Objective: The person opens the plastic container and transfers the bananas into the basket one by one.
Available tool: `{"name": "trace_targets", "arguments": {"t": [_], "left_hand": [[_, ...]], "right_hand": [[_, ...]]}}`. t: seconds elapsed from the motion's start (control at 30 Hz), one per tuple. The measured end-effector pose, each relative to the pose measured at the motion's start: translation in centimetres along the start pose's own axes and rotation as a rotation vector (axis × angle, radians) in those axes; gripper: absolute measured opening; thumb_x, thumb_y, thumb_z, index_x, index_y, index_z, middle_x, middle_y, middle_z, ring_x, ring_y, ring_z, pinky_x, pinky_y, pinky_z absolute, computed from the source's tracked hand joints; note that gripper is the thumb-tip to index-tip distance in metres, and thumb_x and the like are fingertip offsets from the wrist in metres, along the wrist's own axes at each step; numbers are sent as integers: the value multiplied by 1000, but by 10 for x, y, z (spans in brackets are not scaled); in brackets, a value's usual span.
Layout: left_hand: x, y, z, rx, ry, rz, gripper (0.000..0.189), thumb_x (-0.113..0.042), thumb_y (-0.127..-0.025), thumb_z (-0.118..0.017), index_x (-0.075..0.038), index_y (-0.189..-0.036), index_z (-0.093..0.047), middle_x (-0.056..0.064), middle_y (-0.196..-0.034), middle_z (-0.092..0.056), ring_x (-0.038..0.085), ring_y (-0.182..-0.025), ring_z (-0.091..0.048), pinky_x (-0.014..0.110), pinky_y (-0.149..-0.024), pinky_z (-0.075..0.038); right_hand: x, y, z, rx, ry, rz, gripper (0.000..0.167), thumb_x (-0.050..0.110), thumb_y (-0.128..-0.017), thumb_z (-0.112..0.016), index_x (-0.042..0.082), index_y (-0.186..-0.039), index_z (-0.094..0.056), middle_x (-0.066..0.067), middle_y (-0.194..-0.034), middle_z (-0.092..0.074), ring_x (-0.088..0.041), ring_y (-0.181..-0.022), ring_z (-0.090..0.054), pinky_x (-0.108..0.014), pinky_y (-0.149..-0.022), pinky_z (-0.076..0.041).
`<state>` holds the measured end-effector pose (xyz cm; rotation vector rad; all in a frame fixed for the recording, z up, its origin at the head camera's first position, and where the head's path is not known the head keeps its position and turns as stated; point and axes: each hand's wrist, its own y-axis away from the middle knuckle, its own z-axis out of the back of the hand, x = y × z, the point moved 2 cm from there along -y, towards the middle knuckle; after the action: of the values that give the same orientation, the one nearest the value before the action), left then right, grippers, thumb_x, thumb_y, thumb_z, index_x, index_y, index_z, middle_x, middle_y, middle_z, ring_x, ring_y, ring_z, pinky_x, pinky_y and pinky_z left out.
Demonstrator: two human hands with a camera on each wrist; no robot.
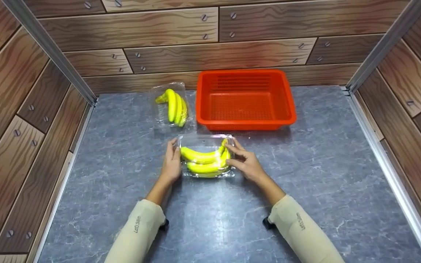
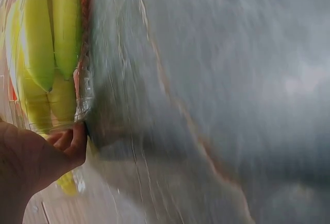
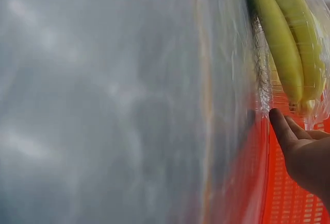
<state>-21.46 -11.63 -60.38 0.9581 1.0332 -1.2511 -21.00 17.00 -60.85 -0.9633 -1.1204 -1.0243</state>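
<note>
A clear plastic box (image 1: 206,142) with yellow bananas (image 1: 205,167) inside is held between both hands in the middle of the head view. My left hand (image 1: 172,160) grips its left side, fingers at the edge. On the right side, my right hand (image 1: 247,162) holds the box, with thumb and fingers at the edge. Each wrist view shows bananas through the clear plastic, with the left hand (image 2: 44,154) and the right hand (image 3: 304,154) at the box's end. Whether the lid is latched, I cannot tell.
Behind the box stands a red plastic basket (image 1: 246,126) with perforated walls and nothing inside. Left of it lies another clear box (image 1: 158,118) with bananas (image 1: 174,106). Wood-patterned walls (image 1: 159,27) surround the grey marbled table (image 1: 323,175) at the back and sides.
</note>
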Motion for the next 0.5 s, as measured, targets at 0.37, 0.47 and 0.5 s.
{"name": "trace_targets", "arguments": {"t": [0.37,0.47,0.5], "left_hand": [[1,2,-10,-1,-5,-10,46,-16,-113,-39,-5,-158,-41,30,-160,-50,45,-150,-50,58,-127,-39],[1,2,-10,-2,11,-15,47,-17,-114,-40,-5,-158,-42,28,-163,-47,46,-153,-46,58,-130,-36],[1,2,-9,-4,18,-20,47,-17,-113,-40,-4,-158,-42,29,-164,-46,46,-153,-46,59,-130,-36]], "right_hand": [[-2,4,9,-17,-20,-4,58,3,-92,-77,1,-147,-61,-23,-175,-25,-46,-163,-24,-60,-136,-12],[-1,3,9,-28,-40,-6,57,1,-91,-77,0,-146,-62,-22,-174,-27,-43,-164,-24,-56,-137,-15],[-1,3,9,-28,-42,-8,57,1,-92,-77,-1,-146,-62,-22,-174,-27,-42,-164,-24,-54,-137,-15]]}}
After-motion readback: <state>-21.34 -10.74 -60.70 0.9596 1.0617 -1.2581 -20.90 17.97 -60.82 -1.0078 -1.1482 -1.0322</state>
